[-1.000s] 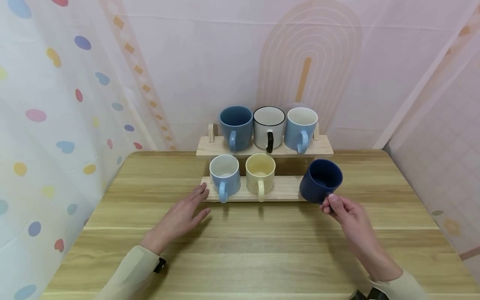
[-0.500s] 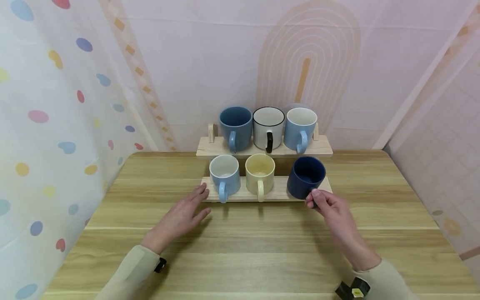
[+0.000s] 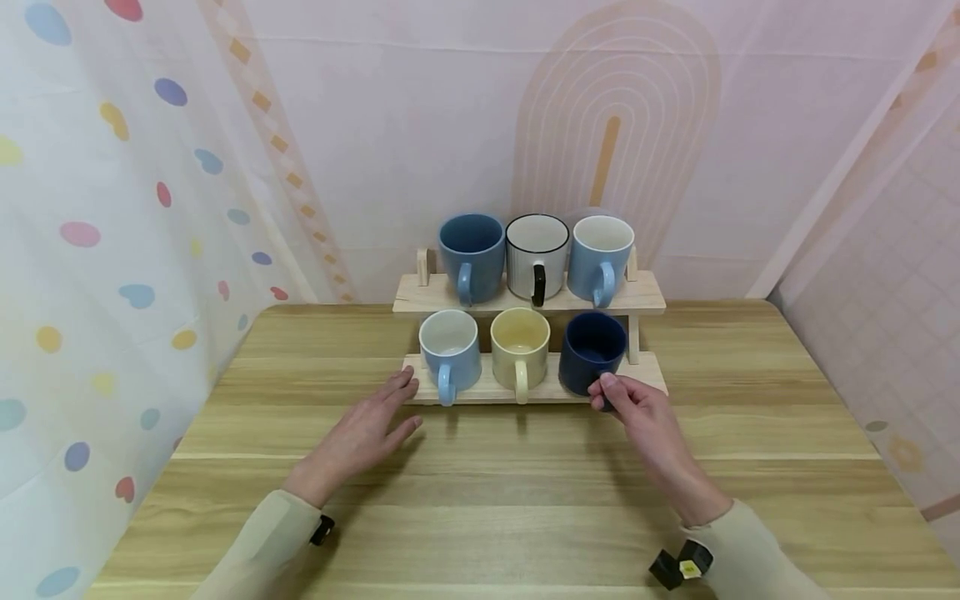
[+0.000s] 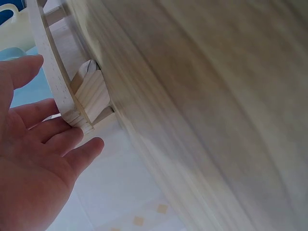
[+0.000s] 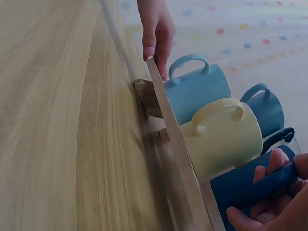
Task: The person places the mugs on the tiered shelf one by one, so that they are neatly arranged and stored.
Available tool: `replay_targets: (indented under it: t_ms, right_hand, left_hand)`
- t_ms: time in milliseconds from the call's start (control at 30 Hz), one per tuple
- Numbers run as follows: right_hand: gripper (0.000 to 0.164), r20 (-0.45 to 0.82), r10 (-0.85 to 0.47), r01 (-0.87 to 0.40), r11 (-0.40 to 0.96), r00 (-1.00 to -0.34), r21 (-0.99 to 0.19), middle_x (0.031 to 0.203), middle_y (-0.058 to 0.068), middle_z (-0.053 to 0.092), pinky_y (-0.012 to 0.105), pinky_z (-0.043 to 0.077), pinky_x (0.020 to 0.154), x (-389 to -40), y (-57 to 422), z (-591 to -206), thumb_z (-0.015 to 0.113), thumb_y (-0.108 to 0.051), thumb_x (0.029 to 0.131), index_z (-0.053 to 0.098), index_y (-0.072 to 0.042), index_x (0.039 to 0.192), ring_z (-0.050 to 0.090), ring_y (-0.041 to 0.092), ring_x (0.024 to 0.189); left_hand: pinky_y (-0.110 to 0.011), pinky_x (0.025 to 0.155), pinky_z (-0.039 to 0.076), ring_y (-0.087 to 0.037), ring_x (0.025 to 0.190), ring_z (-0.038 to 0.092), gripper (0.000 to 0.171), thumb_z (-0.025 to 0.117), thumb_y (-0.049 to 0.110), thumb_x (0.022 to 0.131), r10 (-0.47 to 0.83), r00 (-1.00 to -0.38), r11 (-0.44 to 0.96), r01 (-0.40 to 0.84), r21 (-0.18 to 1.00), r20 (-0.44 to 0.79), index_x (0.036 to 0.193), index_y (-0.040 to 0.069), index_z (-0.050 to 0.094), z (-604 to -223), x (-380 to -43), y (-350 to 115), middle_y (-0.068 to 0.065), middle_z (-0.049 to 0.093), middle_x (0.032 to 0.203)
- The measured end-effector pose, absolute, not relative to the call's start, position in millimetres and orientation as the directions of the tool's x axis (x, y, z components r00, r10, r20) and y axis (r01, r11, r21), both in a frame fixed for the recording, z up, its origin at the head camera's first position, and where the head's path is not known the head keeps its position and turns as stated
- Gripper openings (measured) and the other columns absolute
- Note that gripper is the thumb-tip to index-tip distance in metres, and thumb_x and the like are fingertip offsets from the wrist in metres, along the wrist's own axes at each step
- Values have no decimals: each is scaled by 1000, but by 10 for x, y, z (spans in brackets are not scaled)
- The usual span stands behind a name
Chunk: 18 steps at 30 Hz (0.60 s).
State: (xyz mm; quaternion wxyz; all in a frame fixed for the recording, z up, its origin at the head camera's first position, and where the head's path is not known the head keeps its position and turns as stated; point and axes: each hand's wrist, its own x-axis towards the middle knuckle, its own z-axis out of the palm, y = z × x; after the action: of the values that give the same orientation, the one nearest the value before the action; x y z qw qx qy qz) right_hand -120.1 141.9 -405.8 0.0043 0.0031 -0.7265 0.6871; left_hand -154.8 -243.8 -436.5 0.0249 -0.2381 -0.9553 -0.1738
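My right hand (image 3: 648,421) pinches the handle of a navy mug (image 3: 581,358), which is upright at the right part of a wooden rack's lower shelf (image 3: 647,375). In the right wrist view the fingers are curled round that handle (image 5: 264,185). Whether the mug's base fully rests on the shelf is hard to tell. With fingers extended, my left hand (image 3: 356,437) touches the left end of the lower shelf, also seen in the left wrist view. To the navy mug's left stand a pale yellow mug (image 3: 534,362) and a light blue mug (image 3: 463,367).
The upper shelf (image 3: 648,293) holds a darker blue mug (image 3: 486,271), a white mug (image 3: 521,271) with black rim and handle, and a light blue mug (image 3: 583,271). The rack stands on a wood-grain table (image 3: 480,517), before a patterned curtain (image 3: 375,150).
My right hand has moved the navy mug leftward, from the shelf's right end to nearer the yellow mug. My left hand has stayed at the shelf's left end.
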Motion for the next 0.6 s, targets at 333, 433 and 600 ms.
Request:
replay_targets:
  t_ms: [333, 433, 600]
  right_hand:
    - [45, -25, 28, 28, 110, -999, -994, 92, 7, 69, 19, 47, 96, -1278, 1373, -4055, 53, -33, 110, 68, 9, 111, 61, 14, 101]
    - [44, -14, 32, 18, 103, -999, -995, 91, 7, 70, 20, 47, 95, -1296, 1365, -4071, 53, -31, 110, 68, 10, 111, 62, 13, 100]
    - [43, -11, 29, 14, 79, -1000, -997, 87, 2, 70, 20, 48, 93, -1313, 1353, -4090, 53, -29, 110, 68, 11, 112, 63, 12, 98]
  left_hand:
    - [-61, 109, 43, -42, 145, 42, 60, 68, 27, 102, 444, -887, 828, 461, 317, 131, 148, -7, 50, -4372, -1549, -2438, -24, 38, 161]
    - [-61, 109, 43, -42, 145, 42, 60, 68, 27, 102, 445, -886, 828, 463, 316, 133, 148, -7, 51, -4373, -1552, -2438, -24, 38, 161]
    - [-61, 109, 43, -42, 145, 42, 60, 68, 26, 102, 441, -890, 831, 455, 320, 119, 148, -7, 50, -4367, -1556, -2434, -24, 38, 161]
